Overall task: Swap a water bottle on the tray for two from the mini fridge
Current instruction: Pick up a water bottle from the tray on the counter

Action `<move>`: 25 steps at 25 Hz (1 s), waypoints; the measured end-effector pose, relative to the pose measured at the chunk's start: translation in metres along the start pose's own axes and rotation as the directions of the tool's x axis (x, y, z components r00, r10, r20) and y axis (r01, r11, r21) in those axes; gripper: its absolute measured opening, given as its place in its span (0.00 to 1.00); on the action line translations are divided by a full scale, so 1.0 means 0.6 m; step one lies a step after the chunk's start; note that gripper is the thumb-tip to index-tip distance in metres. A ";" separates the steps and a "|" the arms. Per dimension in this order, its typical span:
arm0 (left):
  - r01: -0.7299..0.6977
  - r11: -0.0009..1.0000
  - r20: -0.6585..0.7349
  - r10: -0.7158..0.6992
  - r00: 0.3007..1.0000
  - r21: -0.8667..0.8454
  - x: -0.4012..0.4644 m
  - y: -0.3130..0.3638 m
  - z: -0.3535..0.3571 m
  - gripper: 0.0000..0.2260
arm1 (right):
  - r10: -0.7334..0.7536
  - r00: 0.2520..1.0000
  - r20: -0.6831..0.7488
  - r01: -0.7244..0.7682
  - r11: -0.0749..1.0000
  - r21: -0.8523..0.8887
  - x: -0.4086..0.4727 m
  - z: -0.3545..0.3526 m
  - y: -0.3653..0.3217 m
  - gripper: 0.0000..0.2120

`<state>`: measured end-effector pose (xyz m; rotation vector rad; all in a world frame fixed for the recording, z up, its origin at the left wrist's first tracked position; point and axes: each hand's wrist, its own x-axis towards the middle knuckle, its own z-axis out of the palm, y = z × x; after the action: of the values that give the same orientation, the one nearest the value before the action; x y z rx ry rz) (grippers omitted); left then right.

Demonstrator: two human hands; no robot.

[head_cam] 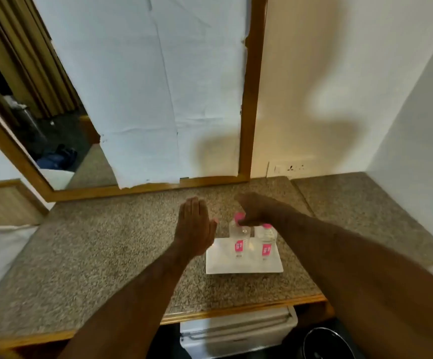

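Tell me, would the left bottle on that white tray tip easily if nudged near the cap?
Probably. The left bottle is tall and narrow, so a push near its pink cap would likely topple it. It looks full, which may steady it somewhat. On the smooth white tray it might slide instead.

We see warm, dim indoor light. Soft, broad shadows fall on the cream wall (314, 99) right of the mirror frame (251, 99). The picture is soft throughout, both hands slightly smeared, and the frame's straight edges bow toward the corners.
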<state>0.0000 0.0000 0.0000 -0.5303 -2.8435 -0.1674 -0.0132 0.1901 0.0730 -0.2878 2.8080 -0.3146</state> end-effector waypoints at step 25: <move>-0.295 0.945 0.283 0.324 0.903 -0.139 -0.172 0.366 0.258 0.20 | 0.199 0.923 0.329 -0.161 0.977 -0.139 -0.256 0.295 0.328 0.20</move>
<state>0.1406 0.1925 -0.1611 -1.1083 -2.9972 -0.1733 0.1542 0.3811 -0.0980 -0.0934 2.4862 -0.0592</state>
